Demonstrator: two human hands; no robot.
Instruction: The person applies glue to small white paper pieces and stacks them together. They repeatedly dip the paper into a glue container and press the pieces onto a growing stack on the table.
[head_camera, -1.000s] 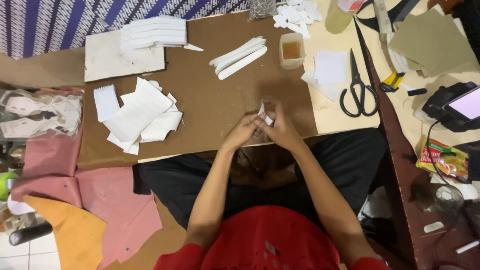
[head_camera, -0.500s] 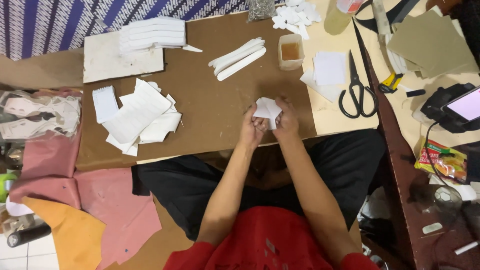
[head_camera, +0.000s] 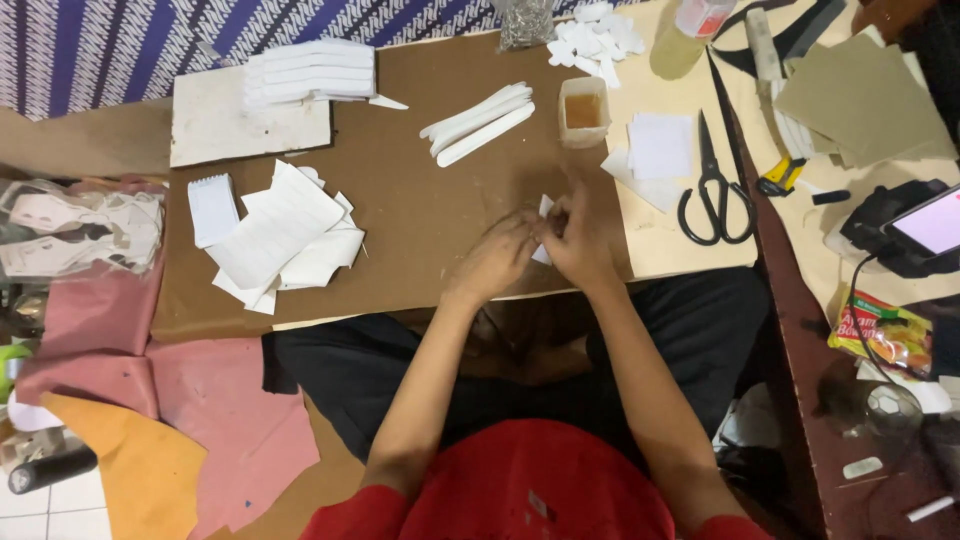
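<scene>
Both my hands meet over the brown board (head_camera: 420, 210) in front of me. My left hand (head_camera: 495, 258) and my right hand (head_camera: 572, 240) together pinch a small white paper piece (head_camera: 543, 212), which pokes out between the fingers and is mostly hidden by them. A small plastic cup of amber glue (head_camera: 584, 110) stands just beyond my right hand. A heap of white paper sheets (head_camera: 285, 235) lies to the left on the board.
White strips (head_camera: 480, 122) lie beyond my hands. Black scissors (head_camera: 712, 190) and white squares (head_camera: 660, 148) are to the right. Stacked white pieces (head_camera: 310, 72) rest on a board at the back left. Pink and orange sheets (head_camera: 150, 400) lie at the lower left, a phone (head_camera: 925, 225) at right.
My hands have shifted slightly forward and to the right over the board. The white piece, spread open half a second ago, is now folded smaller between my fingers.
</scene>
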